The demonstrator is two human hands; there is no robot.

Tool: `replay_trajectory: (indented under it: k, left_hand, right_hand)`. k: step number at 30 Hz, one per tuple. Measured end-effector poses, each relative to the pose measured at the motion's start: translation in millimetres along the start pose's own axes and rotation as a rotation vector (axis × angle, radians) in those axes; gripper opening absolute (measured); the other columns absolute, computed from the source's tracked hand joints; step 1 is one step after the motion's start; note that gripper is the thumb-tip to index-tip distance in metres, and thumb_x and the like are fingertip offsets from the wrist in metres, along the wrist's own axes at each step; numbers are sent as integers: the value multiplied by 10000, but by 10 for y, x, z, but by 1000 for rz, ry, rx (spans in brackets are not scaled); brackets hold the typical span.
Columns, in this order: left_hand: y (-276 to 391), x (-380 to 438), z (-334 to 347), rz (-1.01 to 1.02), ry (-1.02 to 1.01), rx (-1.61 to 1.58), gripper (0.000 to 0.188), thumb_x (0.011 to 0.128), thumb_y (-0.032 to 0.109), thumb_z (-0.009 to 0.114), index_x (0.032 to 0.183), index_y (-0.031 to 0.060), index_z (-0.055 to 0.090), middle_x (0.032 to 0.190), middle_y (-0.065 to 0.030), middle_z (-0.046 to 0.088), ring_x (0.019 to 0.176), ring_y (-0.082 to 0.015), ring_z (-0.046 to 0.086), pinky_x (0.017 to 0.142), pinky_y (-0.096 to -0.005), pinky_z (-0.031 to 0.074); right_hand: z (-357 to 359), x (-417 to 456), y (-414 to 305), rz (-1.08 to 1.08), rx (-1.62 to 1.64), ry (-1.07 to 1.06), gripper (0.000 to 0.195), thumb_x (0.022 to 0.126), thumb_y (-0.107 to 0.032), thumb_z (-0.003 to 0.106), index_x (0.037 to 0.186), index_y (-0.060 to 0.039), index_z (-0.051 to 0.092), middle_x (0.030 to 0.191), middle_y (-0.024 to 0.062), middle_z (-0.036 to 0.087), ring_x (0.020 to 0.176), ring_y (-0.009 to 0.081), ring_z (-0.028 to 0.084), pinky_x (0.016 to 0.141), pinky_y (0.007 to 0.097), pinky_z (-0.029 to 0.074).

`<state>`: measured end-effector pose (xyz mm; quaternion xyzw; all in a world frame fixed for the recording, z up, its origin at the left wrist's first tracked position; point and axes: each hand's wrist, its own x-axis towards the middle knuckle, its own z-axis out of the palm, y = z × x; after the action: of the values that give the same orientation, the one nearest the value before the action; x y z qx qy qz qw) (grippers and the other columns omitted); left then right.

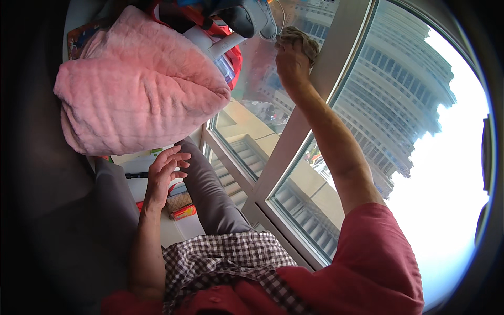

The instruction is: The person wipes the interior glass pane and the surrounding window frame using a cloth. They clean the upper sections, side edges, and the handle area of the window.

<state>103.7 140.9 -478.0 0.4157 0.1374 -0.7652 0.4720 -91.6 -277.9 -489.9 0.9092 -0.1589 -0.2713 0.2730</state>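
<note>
My right hand (292,65) presses a crumpled brown cloth (301,39) against the window pane, close beside the white window frame (289,145). That arm is stretched out ahead of me. My left hand (162,175) hangs in the air over my legs with its fingers apart and nothing in them. Just beyond it lies a folded pink plush blanket (138,90), which hides much of what is under it. The window glass (260,78) to the left of the frame bar shows faint reflections.
Beside the blanket are a white cylindrical handle (226,45), a red bag (237,63) and a grey strap-like item (256,17) near the cloth. Between my legs are a black pen-like object (136,175) and a small orange-red packet (184,212). Tall buildings (393,75) stand outside.
</note>
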Motion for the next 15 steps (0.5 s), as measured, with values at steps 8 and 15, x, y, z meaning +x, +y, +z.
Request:
replay_trajectory:
  k: [8,15]
  left_hand:
    - [-9,-160,17,-22,-11,20,559,1017,371,555,1426,-2,481,1283,-179,646,1046,-193,616,879,-375,524]
    - [8,-169,-3,-15,8,28,591,1003,401,577,1424,-3,485,1292,-175,641,1064,-203,610,892,-381,517]
  right_hand:
    - [-545,-2723,-1971,-216,442,-521,314,796,-170,648,1066,-45,748,1178,107,665,1216,347,539,1122,429,399]
    - [-169,-1581,-1585,-67,393,-274,218,863,-153,641,1039,-53,721,1025,84,617,1062,293,545,894,343,494]
